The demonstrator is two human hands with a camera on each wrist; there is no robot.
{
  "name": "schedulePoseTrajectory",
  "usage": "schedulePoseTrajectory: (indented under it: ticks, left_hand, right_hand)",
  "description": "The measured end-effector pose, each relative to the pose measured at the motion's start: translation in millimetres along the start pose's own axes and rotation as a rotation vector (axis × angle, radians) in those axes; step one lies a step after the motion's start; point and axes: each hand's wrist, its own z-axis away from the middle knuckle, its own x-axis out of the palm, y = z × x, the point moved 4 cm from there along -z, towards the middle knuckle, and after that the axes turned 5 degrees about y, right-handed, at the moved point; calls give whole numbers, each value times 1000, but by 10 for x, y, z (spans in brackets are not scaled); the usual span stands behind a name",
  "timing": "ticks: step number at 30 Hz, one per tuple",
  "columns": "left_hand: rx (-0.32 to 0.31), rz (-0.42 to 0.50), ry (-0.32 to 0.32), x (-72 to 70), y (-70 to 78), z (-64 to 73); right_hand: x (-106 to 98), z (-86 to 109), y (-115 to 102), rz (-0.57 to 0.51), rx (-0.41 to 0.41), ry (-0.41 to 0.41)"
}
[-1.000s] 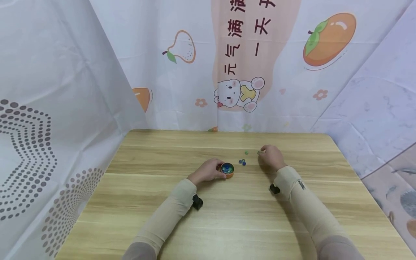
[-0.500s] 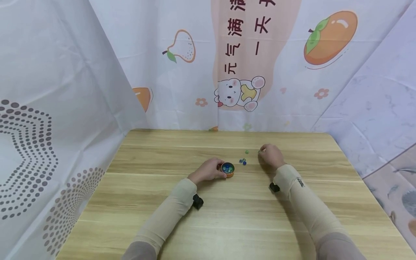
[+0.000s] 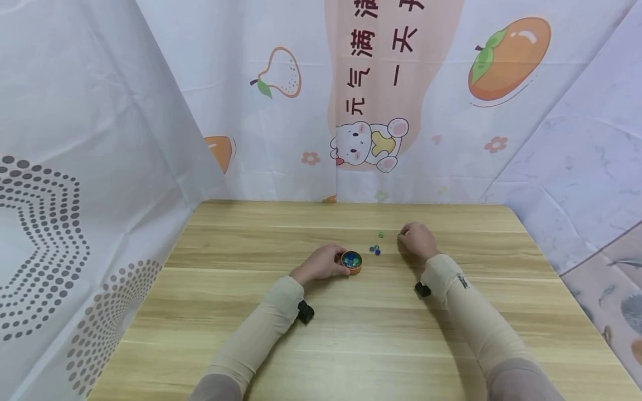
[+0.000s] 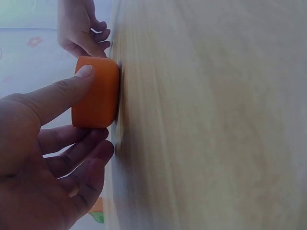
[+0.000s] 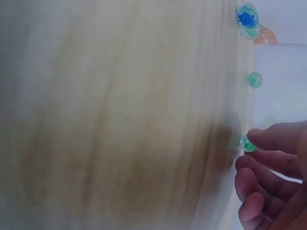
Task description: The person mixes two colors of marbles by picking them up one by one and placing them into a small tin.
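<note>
My left hand (image 3: 322,262) holds a small round orange dish (image 3: 353,271) on the table. Glass marbles (image 3: 351,258) in blue and green lie inside it. The left wrist view shows the thumb against the dish's smooth orange side (image 4: 98,100), with the fingers on the opposite side. Farther right, my right hand (image 3: 420,241) pinches a green marble (image 5: 247,143) between thumb and index finger, low at the table surface. A loose green marble (image 3: 381,235) lies left of that hand. Closer to the dish sits a small cluster of marbles (image 3: 377,252), one of them deep blue.
The wooden table (image 3: 321,334) spreads around both arms. A printed cloth (image 3: 291,128) hangs behind its far edge, and patterned sheets stand at the left and right. Each wrist carries a small black camera.
</note>
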Motion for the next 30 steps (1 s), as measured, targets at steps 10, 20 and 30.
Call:
schedulePoseTrajectory:
  ticks: [10,20,30]
  left_hand:
    - [2,5,-2,19,-13,-12]
    - [-1,22,4,4,-8,-9]
    - [-5,10,3,8,-15,-9]
  right_hand:
    - [-4,32,-50,-8,13,-18]
    - [-16,74,-166,-22,-8,10]
    - [-95,159,-335,-40,-71,50]
